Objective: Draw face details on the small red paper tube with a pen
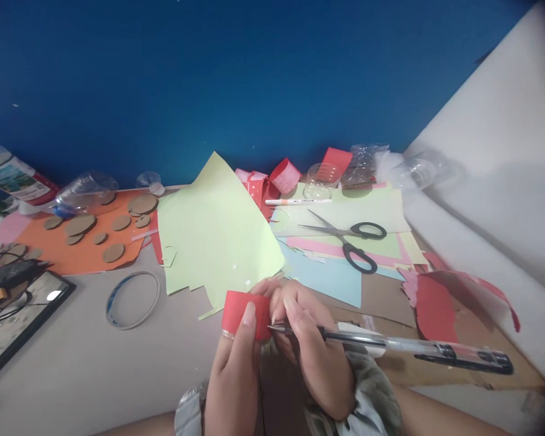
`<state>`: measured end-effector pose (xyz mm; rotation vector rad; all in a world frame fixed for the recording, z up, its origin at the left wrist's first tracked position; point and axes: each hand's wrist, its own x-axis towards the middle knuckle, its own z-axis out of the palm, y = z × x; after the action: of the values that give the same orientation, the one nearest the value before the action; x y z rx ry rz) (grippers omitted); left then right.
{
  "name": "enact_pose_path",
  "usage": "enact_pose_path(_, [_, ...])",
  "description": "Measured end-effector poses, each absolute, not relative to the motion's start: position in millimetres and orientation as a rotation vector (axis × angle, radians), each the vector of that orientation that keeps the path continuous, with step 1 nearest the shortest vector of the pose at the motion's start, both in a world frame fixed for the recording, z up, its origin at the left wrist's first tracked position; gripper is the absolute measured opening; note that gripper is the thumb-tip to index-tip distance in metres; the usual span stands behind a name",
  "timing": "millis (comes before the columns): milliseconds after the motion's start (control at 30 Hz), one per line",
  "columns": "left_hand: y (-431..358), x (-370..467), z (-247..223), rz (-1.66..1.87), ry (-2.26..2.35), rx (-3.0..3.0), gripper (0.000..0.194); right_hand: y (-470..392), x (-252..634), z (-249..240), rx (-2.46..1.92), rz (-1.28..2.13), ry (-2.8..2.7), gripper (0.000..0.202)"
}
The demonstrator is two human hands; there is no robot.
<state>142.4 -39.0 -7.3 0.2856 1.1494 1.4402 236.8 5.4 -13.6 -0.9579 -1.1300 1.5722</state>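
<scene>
A small red paper piece (237, 309), curved round what seems a clear plastic rim, is held in my left hand (240, 357), with the thumb pressed on its front. My right hand (311, 333) grips a clear-barrelled pen (404, 346), its tip at the right edge of the red piece. Both hands are close together at the bottom centre. Just beyond them lies a large pale green sheet (213, 230). The fingers behind the red piece are partly hidden.
Black-handled scissors (345, 233) rest on coloured papers at the right. Cardboard discs (113, 252) lie on orange paper at the left, near a tape ring (111, 300) and a phone or tablet (22, 321). Plastic cups (320, 181) and a marker (295, 202) are at the back.
</scene>
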Motion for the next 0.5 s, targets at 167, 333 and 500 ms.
enact_pose_path(167, [-41.2,139.2,5.3,1.46,1.052,0.22,0.034,8.3,233.7,-9.1,-1.01,1.531,-1.01,0.057])
enact_pose_path(333, [-38.5,139.8,-1.9,1.491,1.081,0.254,0.036,8.7,235.7,-8.2,-1.073,1.686,-0.933,0.063])
enact_pose_path(500, [-33.1,138.2,-7.2,1.463,1.208,0.268,0.042,9.0,233.7,-5.5,-1.125,1.695,-0.977,0.064])
